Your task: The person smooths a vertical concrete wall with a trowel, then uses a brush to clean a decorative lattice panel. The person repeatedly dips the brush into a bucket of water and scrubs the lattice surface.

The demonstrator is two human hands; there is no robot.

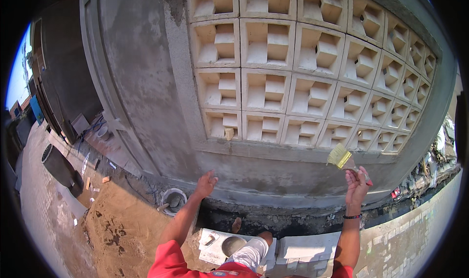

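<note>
My right hand (356, 184) grips the handle of a wide paintbrush (345, 160). Its pale yellowish bristles point up and left, close in front of the ledge under the breeze-block panel (267, 85). My left hand (206, 184) is held out near the lower part of the grey rendered wall (234, 161); its fingers are partly stretched and nothing shows in them. I cannot tell whether that hand touches the wall. Below it on the ground stands a bucket (183, 196) with a tool handle leaning out over its rim.
A round bowl (234, 246) and a small hand tool (210, 239) rest on pale slabs (308, 248) by my legs. A dark trench (288, 223) runs along the wall's foot. Left lie a sand heap (117, 234) and a dark cylindrical container (59, 164).
</note>
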